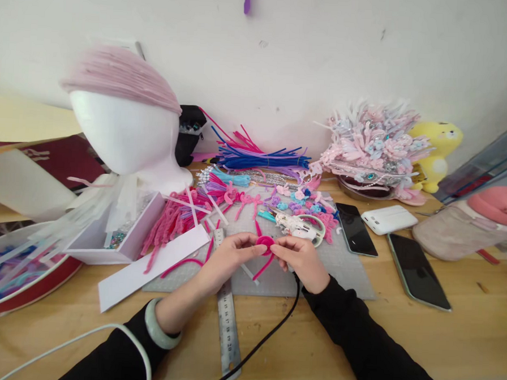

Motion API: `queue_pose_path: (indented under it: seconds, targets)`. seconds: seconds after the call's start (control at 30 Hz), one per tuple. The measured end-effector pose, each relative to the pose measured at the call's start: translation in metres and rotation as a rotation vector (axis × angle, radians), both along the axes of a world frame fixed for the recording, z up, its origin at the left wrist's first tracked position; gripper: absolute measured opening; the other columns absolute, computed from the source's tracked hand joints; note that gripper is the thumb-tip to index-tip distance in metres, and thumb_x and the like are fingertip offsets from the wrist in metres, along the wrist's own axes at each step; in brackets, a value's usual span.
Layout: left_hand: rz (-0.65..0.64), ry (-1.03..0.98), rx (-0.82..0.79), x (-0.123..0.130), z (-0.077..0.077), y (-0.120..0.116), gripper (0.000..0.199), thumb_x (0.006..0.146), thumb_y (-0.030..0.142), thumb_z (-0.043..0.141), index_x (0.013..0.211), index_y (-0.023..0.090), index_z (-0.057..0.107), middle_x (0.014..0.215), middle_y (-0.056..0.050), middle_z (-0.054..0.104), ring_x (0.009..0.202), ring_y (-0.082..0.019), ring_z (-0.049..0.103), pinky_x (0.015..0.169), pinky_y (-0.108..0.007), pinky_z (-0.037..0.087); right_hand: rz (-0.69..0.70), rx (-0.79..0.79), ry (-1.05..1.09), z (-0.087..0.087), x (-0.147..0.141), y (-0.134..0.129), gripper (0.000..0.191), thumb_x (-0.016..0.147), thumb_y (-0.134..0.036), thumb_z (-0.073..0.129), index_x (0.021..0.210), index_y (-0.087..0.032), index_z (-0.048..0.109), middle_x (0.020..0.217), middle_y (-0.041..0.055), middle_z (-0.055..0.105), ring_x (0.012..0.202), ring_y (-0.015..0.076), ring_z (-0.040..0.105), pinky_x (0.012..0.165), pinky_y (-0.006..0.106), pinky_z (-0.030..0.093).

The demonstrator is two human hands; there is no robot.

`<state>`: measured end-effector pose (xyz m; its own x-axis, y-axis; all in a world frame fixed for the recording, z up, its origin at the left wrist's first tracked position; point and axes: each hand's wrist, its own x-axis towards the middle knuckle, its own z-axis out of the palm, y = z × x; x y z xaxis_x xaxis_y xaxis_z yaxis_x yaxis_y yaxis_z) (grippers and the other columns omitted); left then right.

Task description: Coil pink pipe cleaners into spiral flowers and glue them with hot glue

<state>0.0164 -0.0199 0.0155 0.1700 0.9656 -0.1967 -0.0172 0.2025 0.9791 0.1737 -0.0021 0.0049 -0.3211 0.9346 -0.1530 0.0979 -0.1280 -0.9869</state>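
Observation:
Between my two hands is a hot-pink pipe cleaner (265, 245), bent into a round coil with its ends sticking out above and below. My left hand (235, 254) pinches the coil's left side between thumb and fingers. On the right side, my right hand (298, 259) pinches it too, fingertips close to the left thumb. Beneath the hands lies a grey cutting mat (334, 273). A metal ruler (228, 325) passes under my left wrist. Just beyond my right hand rests a glue gun (296, 225), smeared with whitish residue, and a black cord runs toward the front edge.
A white mannequin head (125, 126) with pink strands stands at left, behind a white box (106, 250) of glue sticks. Bundled pipe cleaners (259, 159) lie at the back. Two phones (357, 229), a power bank (389, 220) and a fluffy flower-covered piece (372, 145) occupy the right.

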Motion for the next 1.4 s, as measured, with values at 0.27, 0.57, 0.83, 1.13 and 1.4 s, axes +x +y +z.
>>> queue_pose_path:
  seconds: [0.27,0.57,0.83,1.13,1.4]
  targets:
    - [-0.159,0.108,0.035,-0.005,0.005,0.0,0.016,0.065,0.03,0.059,0.068,0.015,0.06,0.065,0.001,0.059,0.065,-0.013,0.052,0.065,-0.023,0.038,0.161,-0.017,-0.069,0.001,0.001,-0.001,0.015,0.064,-0.028,0.058,0.062,-0.013,0.056,0.039,-0.0061,0.044,0.036,0.0044,0.038,0.037,0.017,0.031]
    - [-0.164,0.142,0.094,-0.009,0.005,0.0,0.017,0.067,0.031,0.057,0.065,0.015,0.06,0.064,0.002,0.058,0.064,-0.012,0.05,0.065,-0.022,0.036,0.13,-0.01,-0.028,0.0,0.0,-0.002,0.016,0.065,-0.028,0.058,0.063,-0.013,0.057,0.04,-0.0057,0.046,0.036,0.0047,0.04,0.038,0.017,0.034]
    - [0.079,-0.115,0.015,0.002,0.004,-0.005,0.016,0.064,0.03,0.061,0.061,0.014,0.06,0.061,0.001,0.059,0.061,-0.011,0.05,0.068,-0.024,0.036,0.031,-0.041,0.162,-0.005,-0.007,-0.005,0.019,0.063,-0.033,0.062,0.064,-0.014,0.059,0.046,-0.0041,0.052,0.041,0.0074,0.048,0.042,0.021,0.042]
    - [0.106,-0.136,0.01,0.006,0.002,-0.007,0.015,0.068,0.027,0.058,0.062,0.014,0.059,0.062,0.001,0.059,0.063,-0.011,0.05,0.068,-0.023,0.036,-0.007,-0.05,0.178,-0.004,-0.01,-0.008,0.019,0.061,-0.033,0.063,0.064,-0.014,0.06,0.046,-0.0032,0.056,0.041,0.0098,0.052,0.045,0.024,0.046]
    - [0.032,-0.071,0.003,-0.002,0.014,-0.003,0.018,0.062,0.024,0.062,0.077,0.015,0.059,0.069,0.0,0.06,0.067,-0.013,0.052,0.068,-0.024,0.037,-0.012,-0.048,0.125,-0.001,-0.008,-0.005,0.019,0.061,-0.032,0.062,0.059,-0.014,0.058,0.043,-0.0038,0.053,0.038,0.0086,0.049,0.041,0.022,0.043]
